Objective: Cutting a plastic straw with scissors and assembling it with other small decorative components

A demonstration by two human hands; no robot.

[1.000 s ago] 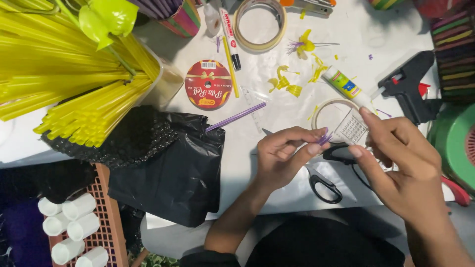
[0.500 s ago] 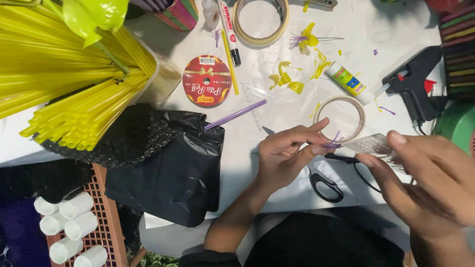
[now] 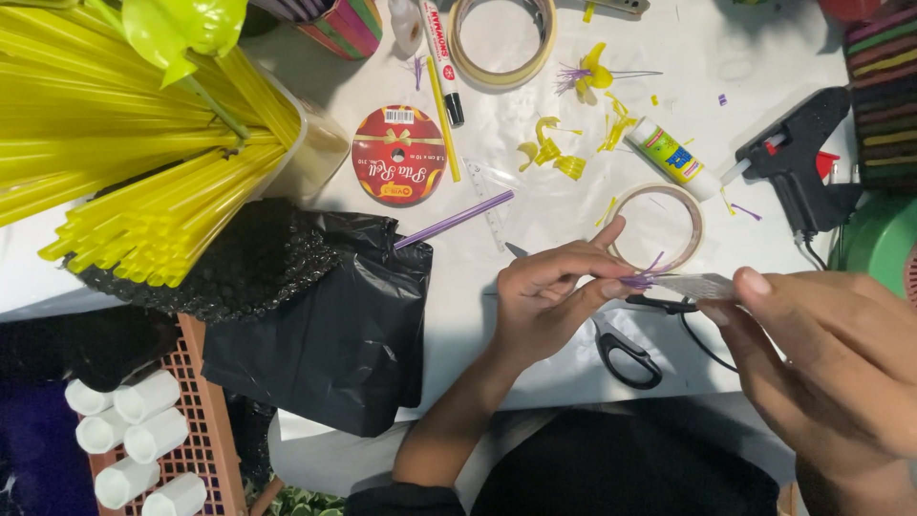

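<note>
Near the table's front edge, the left hand is pinching purple strands shut while the right hand is gripping a clear strip, steadying them together.

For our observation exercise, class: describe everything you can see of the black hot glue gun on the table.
The glue gun is black, plastic-looking, pistol-shaped, with a red trigger part near its middle. It lies flat on the white table at the right side, its pale nozzle pointing left toward the cap end of a glue stick; whether they touch is unclear. A thin black cord runs down from its handle. Neither hand touches it. Stacked coloured strips lie just to its right.
</note>
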